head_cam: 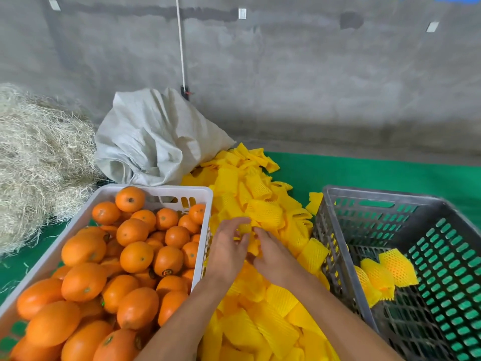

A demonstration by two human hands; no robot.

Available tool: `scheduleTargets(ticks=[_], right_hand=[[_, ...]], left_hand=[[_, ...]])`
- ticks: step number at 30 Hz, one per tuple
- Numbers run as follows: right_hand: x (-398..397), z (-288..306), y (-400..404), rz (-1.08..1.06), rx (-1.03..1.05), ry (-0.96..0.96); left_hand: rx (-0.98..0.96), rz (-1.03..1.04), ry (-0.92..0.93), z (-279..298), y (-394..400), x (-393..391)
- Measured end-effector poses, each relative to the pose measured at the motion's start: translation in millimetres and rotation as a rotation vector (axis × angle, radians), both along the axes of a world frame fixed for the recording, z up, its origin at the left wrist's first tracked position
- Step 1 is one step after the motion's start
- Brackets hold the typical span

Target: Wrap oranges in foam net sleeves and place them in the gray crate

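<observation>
Head view: both the left hand (pixel 227 252) and right hand (pixel 272 254) pinch one foam sleeve (pixel 245 227) between them at the pile's middle, the oranges (pixel 135 256) lying nearer the left.

Two crates (pixel 338 204), one sack (pixel 156 136), three wrapped oranges (pixel 380 277), loose oranges (pixel 135 256) and sleeves (pixel 260 209) beyond counting.
</observation>
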State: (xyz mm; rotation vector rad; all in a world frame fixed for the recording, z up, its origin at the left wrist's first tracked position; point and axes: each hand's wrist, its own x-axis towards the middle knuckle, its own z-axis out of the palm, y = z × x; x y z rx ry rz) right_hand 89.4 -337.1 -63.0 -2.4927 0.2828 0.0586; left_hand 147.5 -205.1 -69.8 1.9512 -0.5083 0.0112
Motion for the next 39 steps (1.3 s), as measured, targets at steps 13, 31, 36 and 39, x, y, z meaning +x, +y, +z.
scheduleTargets(ticks=[13, 31, 36, 39], right_hand=[[2.3, 37.4, 4.4, -0.282, 0.647, -0.291], [2.7, 42.4, -7.7, -0.536, 1.408, -0.290], [0.8, 55.7, -7.1, -0.525, 1.609, -0.056], [1.0, 63.4, -11.3, -0.504, 1.609, -0.003]], left_hand=[[-0.214, -0.160, 0.087, -5.6, -6.7, -1.9], [-0.457, 0.062, 0.605, 4.8, -2.0, 8.3], [-0.780, 0.001, 0.959, 18.2, 0.8, 12.2], [-0.914, -0.099, 1.172, 25.0, 6.0, 13.3]])
